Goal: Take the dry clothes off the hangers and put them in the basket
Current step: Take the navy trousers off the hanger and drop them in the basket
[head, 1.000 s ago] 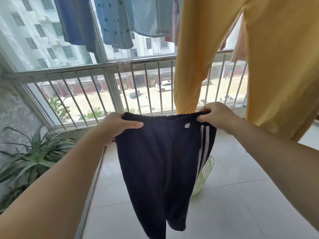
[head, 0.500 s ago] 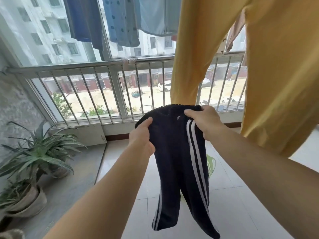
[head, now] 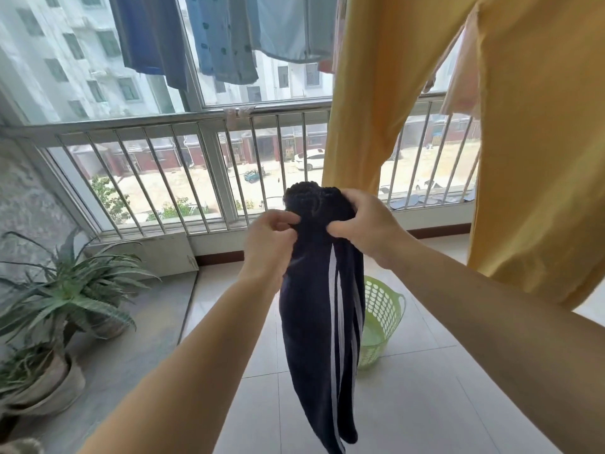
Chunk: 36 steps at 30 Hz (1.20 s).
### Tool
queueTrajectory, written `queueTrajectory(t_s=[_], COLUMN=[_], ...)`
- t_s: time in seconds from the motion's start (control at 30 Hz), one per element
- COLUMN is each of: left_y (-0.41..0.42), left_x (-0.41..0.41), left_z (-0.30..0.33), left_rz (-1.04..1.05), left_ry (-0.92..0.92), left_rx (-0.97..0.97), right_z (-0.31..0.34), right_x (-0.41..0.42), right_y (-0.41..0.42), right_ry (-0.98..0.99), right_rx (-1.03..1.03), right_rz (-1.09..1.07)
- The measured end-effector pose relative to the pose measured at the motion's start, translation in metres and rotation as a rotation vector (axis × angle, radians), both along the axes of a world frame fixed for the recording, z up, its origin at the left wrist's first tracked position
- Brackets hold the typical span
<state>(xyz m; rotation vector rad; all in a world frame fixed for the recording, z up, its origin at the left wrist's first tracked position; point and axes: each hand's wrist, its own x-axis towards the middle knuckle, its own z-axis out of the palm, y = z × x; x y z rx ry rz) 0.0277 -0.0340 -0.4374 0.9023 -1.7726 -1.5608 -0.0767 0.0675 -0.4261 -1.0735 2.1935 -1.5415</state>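
Dark navy trousers [head: 319,322] with white side stripes hang folded lengthwise in front of me. My left hand [head: 270,237] pinches the waistband on its left side. My right hand [head: 363,221] grips the waistband on its right, close beside the left. A light green perforated basket [head: 381,317] stands on the tiled floor behind the trousers, partly hidden by them. Large yellow trousers [head: 540,142] hang from above on the right. Blue garments [head: 222,37] hang along the top by the window.
A metal railing [head: 196,122] and window run across the back. Potted spiky plants [head: 62,290] sit on a grey ledge at the left. Pale floor tiles [head: 425,404] stretch around the basket. A pink cloth [head: 458,90] hangs behind the yellow trousers.
My hands have come together, folding the spread waistband in half so the trousers hang narrow. The view has tilted down, bringing more of the green basket into sight.
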Motion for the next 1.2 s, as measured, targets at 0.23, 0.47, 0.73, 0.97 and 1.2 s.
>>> queueTrajectory(t_s=[0.23, 0.47, 0.73, 0.97, 1.2], left_y=[-0.058, -0.058, -0.083, -0.113, -0.123], left_x=[0.023, 0.019, 0.024, 0.028, 0.005], left_z=[-0.025, -0.020, -0.022, -0.012, -0.024], left_rz=[-0.417, -0.403, -0.432, -0.357, -0.232], left_ry=[-0.201, 0.006, -0.083, -0.632, -0.559], left_rx=[0.008, 0.137, -0.052, -0.669, -0.187], right_z=[0.016, 0.004, -0.032, -0.039, -0.043], right_x=[-0.001, -0.012, -0.016, -0.007, -0.012], right_y=[-0.001, 0.000, -0.011, -0.048, -0.080], right_ry=[-0.399, -0.409, -0.026, 0.064, -0.028], right_rx=[-0.221, -0.155, 0.403, 0.498, 0.479], right_rz=[0.335, 0.435, 0.131, 0.014, -0.072])
